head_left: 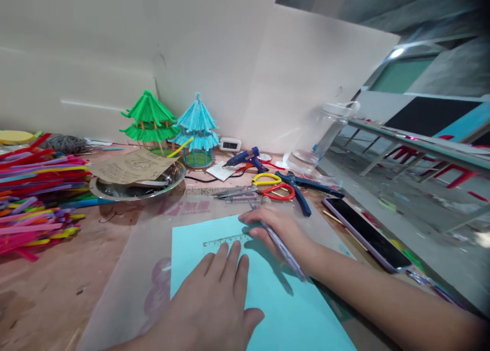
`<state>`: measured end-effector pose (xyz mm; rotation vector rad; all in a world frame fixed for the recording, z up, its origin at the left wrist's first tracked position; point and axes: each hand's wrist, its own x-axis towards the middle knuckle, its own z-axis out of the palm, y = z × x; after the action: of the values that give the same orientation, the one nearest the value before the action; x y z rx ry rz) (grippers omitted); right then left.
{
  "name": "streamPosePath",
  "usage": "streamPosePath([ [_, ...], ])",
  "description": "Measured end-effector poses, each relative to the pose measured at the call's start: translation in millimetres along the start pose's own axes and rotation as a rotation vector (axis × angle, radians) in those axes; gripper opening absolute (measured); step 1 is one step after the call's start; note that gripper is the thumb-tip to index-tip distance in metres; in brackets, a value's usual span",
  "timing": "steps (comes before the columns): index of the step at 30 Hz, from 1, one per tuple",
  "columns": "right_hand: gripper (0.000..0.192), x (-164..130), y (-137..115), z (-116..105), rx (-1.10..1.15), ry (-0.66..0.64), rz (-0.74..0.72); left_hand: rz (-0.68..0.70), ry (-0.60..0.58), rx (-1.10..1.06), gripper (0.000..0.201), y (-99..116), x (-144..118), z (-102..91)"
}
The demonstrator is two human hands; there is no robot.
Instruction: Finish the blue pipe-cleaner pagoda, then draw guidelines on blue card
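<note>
Pen (281, 249) is sitting in the closed grip of the right hand (277, 226), tip meeting a clear ruler (225, 239) on blue paper (268, 300); left hand (214, 300) is pressing flat and open on that paper; scissors (277, 190) and a phone (367, 233) are lying on the counter (57, 290) nearby

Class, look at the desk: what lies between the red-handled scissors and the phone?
In the head view, blue-handled pliers lie between the red-handled scissors and the phone, on the table.
</note>
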<state>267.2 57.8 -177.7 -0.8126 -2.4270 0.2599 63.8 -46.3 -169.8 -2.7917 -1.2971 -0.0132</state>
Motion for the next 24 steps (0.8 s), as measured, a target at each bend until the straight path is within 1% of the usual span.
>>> streamPosePath([
  [1,0.025,-1,1,0,0.031,0.005,-0.024,0.001,0.027,-0.007,0.064,-2,2,0.3],
  [2,0.025,-1,1,0,0.064,0.010,-0.060,0.017,0.082,-0.003,0.065,-4,4,1.5],
  [4,0.025,-3,1,-2,0.125,0.016,-0.142,0.077,0.231,0.041,0.066,-9,4,6.8],
  [6,0.026,-5,0,-5,0.157,-0.011,-0.199,0.142,0.375,0.112,0.064,-11,1,14.3],
  [8,0.026,-5,-3,-7,0.177,-0.050,-0.213,0.180,0.457,0.173,0.056,-12,-2,21.5],
  [9,0.026,-5,-4,-8,0.186,-0.063,-0.209,0.186,0.476,0.197,0.053,-12,-4,24.3],
  [12,0.026,-4,-6,-9,0.223,-0.052,-0.211,0.222,0.474,0.255,0.044,-12,-11,28.7],
  [14,0.027,-4,-7,-9,0.248,-0.053,-0.231,0.256,0.441,0.270,0.038,-12,-16,28.6],
  [18,0.025,-2,-8,-10,0.255,-0.085,-0.227,0.305,0.399,0.207,0.036,-8,-21,25.9],
  [22,0.028,-2,-16,-11,0.344,-0.102,-0.170,0.348,0.428,0.139,0.034,-2,-22,26.1],
  [24,0.031,-4,-21,-12,0.386,-0.122,-0.151,0.333,0.424,0.145,0.033,0,-23,27.5],
])
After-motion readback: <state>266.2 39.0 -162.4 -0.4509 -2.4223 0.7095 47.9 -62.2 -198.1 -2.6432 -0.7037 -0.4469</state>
